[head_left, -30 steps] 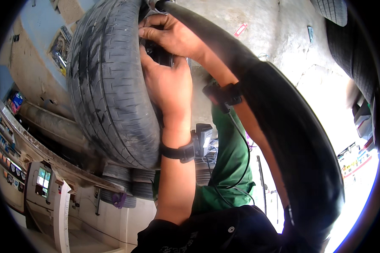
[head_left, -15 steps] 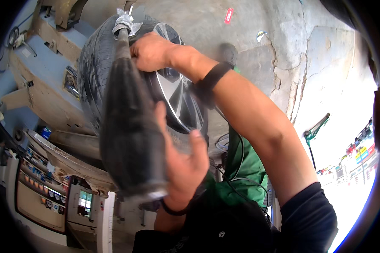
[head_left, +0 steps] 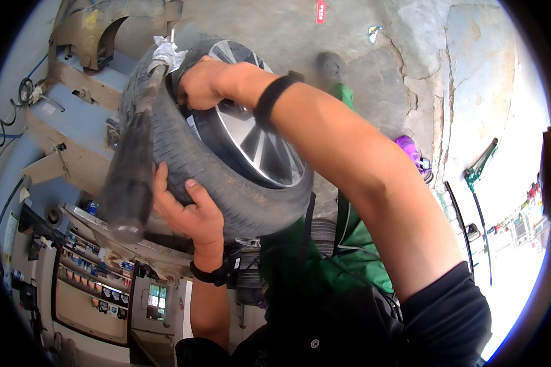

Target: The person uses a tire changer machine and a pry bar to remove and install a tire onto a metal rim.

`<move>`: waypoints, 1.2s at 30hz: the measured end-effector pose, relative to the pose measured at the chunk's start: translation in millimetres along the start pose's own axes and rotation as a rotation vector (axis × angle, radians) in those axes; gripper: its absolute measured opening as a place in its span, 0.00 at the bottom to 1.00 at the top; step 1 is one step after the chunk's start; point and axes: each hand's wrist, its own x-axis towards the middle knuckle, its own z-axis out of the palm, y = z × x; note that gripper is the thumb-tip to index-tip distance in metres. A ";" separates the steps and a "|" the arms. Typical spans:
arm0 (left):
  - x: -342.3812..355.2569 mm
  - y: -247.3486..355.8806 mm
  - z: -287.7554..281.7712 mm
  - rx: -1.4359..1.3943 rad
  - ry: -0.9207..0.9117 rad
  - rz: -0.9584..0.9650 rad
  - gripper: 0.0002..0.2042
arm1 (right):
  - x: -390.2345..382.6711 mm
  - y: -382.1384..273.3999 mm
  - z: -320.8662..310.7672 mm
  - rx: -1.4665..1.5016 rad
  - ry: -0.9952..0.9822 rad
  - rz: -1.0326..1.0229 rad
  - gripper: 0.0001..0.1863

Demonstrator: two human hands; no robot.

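A black tire point(head_left: 245, 205) on a silver and black alloy wheel point(head_left: 260, 144) stands tilted in front of me. My right hand point(head_left: 205, 84) is closed over the tire's upper edge beside the rim, its fingertips hidden in the gap. Lower down, my left hand point(head_left: 193, 211) rests against the tire's tread, thumb and fingers apart. A long bar with a black sleeve point(head_left: 128, 177) slants upward left of the tire, nearest to my left hand. Grey crumpled wrapping point(head_left: 167, 54) covers its upper end by the tire's edge. Neither hand visibly grips the bar.
A blue-grey machine with brown metal parts point(head_left: 73, 110) stands to the left. On the right lie a purple item point(head_left: 410, 147) and a green-handled tool point(head_left: 483, 162) with a hose. More tires point(head_left: 321, 235) are behind my green trousers. Cracks run across the concrete floor point(head_left: 404, 49).
My left hand has moved left, from beside the sleeved bar to the tire. The bar's lower end has swung left. My right hand stays at the tire's upper edge, slightly further left.
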 end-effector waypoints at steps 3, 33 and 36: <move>-2.8 -2.0 3.4 -0.005 0.015 0.024 0.23 | -17.3 15.9 11.6 0.268 0.280 -0.003 0.18; -0.3 -10.2 1.8 0.087 0.106 0.087 0.22 | -185.2 -60.4 -49.3 0.921 0.746 0.386 0.20; -0.5 -9.8 1.6 0.099 0.107 0.087 0.22 | -174.8 -69.7 -45.0 1.016 0.646 0.410 0.20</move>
